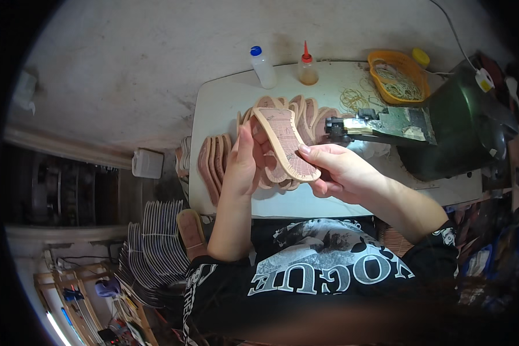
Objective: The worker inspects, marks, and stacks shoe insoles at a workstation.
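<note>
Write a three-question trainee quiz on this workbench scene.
1. True or false: both hands hold the same shoe sole.
2. Which bottle has the red tip? A. the left bottle B. the right bottle
3. Fill in: the orange basket holds a heap of rubber ____.

Key: 1. True: the left hand and right hand each have a grip on it, above the stacked soles on the table. 2. B. 3. bands.
</note>
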`<state>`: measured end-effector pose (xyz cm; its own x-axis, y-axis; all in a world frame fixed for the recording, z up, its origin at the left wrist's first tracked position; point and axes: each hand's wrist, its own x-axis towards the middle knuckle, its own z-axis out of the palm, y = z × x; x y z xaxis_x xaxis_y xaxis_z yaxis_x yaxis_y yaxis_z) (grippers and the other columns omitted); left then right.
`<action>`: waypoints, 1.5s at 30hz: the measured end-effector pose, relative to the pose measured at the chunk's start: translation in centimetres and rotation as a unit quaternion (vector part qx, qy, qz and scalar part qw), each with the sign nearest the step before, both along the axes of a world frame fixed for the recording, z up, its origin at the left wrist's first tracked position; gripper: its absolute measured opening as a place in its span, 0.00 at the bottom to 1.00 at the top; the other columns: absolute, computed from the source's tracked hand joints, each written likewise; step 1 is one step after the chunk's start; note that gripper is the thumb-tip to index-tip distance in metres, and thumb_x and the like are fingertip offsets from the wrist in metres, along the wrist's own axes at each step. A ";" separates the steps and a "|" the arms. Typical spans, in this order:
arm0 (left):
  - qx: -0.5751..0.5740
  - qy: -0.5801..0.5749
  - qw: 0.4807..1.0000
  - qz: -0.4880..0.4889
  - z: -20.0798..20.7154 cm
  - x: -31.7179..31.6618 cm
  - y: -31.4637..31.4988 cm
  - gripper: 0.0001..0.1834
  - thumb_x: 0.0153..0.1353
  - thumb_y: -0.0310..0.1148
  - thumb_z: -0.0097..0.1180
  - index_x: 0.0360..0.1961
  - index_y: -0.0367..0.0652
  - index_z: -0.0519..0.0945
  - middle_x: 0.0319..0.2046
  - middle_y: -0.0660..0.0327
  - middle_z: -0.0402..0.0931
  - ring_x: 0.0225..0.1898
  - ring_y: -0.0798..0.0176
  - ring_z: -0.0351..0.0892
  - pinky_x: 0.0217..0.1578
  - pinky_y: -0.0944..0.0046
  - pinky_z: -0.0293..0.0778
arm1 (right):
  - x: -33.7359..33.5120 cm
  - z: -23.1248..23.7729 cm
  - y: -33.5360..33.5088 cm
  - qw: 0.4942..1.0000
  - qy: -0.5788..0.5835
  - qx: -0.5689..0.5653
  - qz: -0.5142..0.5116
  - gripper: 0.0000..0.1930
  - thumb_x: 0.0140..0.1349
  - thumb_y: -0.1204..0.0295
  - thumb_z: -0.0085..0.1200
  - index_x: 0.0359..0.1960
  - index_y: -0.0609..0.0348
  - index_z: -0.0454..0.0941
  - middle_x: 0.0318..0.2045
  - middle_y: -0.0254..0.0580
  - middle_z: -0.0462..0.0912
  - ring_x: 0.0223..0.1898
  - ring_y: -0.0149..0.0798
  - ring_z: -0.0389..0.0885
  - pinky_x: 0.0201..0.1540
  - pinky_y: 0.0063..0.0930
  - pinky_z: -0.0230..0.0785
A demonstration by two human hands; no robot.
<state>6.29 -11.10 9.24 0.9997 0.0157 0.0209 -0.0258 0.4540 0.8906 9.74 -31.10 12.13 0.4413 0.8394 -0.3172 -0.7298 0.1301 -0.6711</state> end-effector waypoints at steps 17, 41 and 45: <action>-0.477 0.062 0.875 0.059 1.0 -3.5 -1.9 0.16 0.66 0.29 0.46 0.53 0.35 0.65 0.29 0.64 0.62 0.30 0.68 0.61 0.36 0.66 0.65 | -2.6 2.3 2.2 0.711 -0.680 -0.101 -0.144 0.05 0.56 0.76 0.62 0.33 0.61 0.81 0.25 0.38 0.76 0.24 0.36 0.74 0.29 0.27 0.69; -0.186 0.164 0.963 -0.105 0.3 -3.6 -4.5 0.25 0.67 0.29 0.45 0.63 0.32 0.61 0.36 0.63 0.69 0.38 0.71 0.71 0.43 0.70 0.70 | -0.2 1.7 -1.6 0.681 -0.710 -0.021 0.177 0.09 0.51 0.73 0.62 0.32 0.53 0.75 0.35 0.36 0.72 0.42 0.42 0.70 0.49 0.35 0.57; -0.291 0.082 0.950 -0.081 -0.6 -3.1 -4.9 0.24 0.68 0.31 0.46 0.62 0.33 0.60 0.33 0.64 0.66 0.33 0.71 0.68 0.36 0.72 0.67 | 0.7 1.2 -2.4 0.727 -0.676 0.025 0.119 0.07 0.57 0.72 0.59 0.33 0.56 0.73 0.35 0.38 0.71 0.40 0.44 0.70 0.49 0.34 0.59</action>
